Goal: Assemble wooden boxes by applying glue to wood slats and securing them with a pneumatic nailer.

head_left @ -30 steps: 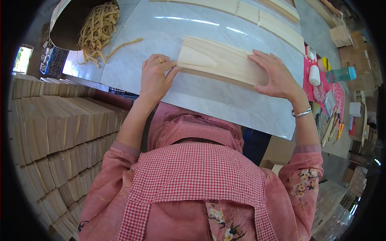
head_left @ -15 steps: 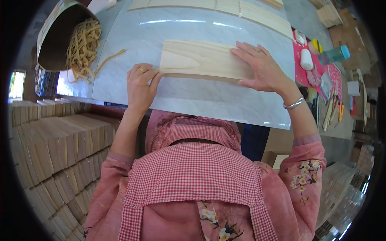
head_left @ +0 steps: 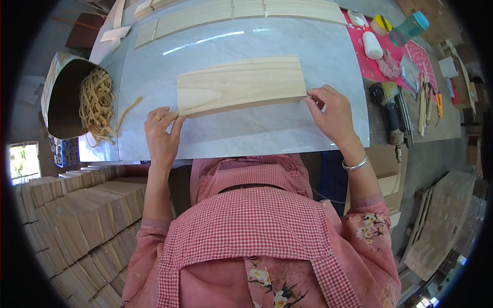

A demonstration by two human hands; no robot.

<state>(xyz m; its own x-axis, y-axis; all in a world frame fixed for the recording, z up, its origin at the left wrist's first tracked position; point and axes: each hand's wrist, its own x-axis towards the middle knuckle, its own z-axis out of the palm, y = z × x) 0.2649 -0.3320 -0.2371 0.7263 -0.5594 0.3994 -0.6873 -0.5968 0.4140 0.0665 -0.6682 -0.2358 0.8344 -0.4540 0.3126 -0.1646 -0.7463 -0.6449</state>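
A pale wooden board (head_left: pixel 241 83), with visible grain and a thick near edge, lies lengthwise in front of me on the grey marbled tabletop (head_left: pixel 221 138). My left hand (head_left: pixel 163 134) is at its near left corner, thumb and fingertips closed on it. At the near right corner, my right hand (head_left: pixel 331 114) pinches the board's end between thumb and curled fingers. The undersides of the fingertips are partly hidden.
More pale boards (head_left: pixel 200 19) lie in a row along the far side. A tipped container (head_left: pixel 56 97) spills tan bands (head_left: pixel 97 108) at left. At right are a nail gun (head_left: pixel 390 110), a white bottle (head_left: pixel 372 45) and a teal-lidded jar (head_left: pixel 408 30). Stacked wood (head_left: pixel 77 215) stands lower left.
My right hand has gone from lying spread over the board's right end to pinching its near right corner. The left hand stays at the left corner. The view has shifted and turned.
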